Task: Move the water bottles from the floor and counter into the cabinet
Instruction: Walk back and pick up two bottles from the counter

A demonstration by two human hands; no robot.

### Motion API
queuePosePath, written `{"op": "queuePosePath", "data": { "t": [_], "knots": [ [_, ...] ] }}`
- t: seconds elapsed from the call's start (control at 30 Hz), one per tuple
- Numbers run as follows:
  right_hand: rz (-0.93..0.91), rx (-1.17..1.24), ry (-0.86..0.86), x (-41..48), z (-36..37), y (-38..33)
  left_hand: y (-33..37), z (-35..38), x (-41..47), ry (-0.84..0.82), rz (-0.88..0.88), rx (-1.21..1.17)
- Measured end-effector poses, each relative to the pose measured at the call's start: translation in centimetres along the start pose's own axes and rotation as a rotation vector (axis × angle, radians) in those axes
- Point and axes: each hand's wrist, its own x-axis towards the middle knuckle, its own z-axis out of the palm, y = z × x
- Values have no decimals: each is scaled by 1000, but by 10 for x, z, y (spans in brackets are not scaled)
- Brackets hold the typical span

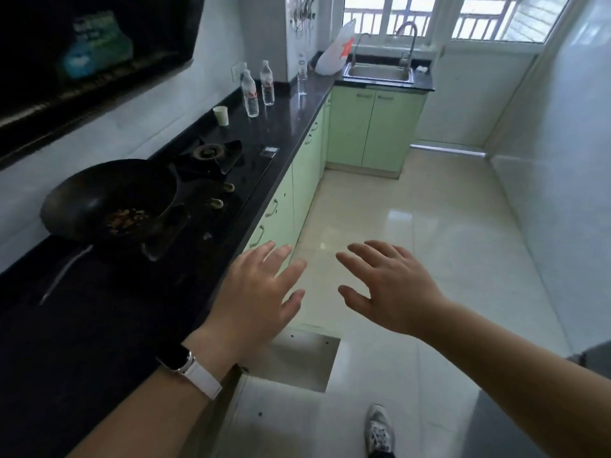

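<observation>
Water bottles (249, 94), clear plastic with white caps and red-marked labels, stood upright on the far stretch of dark counter (297, 120); a pair close together, a third (302, 77) farther along near the sink (378, 72). Paper cup (221, 116) near the pair. Wok (109, 200) sat on the stove. Green cabinet doors (373, 127) below, pale glossy floor tiles (429, 242). Left hand (254, 299) and right hand (390, 289) were spread, holding nothing.

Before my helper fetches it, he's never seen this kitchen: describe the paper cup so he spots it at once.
Follow the black counter along the wall, past the gas hob toward the sink. Just beyond the hob stands a small pale paper cup, upright and open-topped. Unlike the tall clear water bottles behind it, it is short and opaque.
</observation>
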Motion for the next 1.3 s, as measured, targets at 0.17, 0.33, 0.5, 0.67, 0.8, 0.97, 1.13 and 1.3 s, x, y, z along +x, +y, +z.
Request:
{"op": "queuePosePath", "data": {
  "t": [0.17, 0.33, 0.5, 0.67, 0.8, 0.97, 1.13, 1.3],
  "knots": [
    [8, 9, 41, 15, 5, 56, 17, 19, 57, 3, 12, 14],
    [6, 14, 119, 32, 5, 138, 49, 42, 136, 51, 28, 7],
    [12, -9, 197, 47, -4, 234, 86, 63, 229, 103, 90, 38],
    [14, -41, 221, 61, -8, 317, 113, 84, 302, 167, 109, 33],
    [2, -50, 222, 74, -9, 359, 123, 95, 345, 173, 109, 21],
    [-4, -59, 222, 97, -3, 397, 119, 114, 396, 181, 158, 19],
    [19, -89, 160, 137, 16, 435, 97, 150, 452, 191, 191, -13],
    [62, -130, 146, 203, 34, 475, 59, 191, 525, 187, 224, -40]
  ]
}}
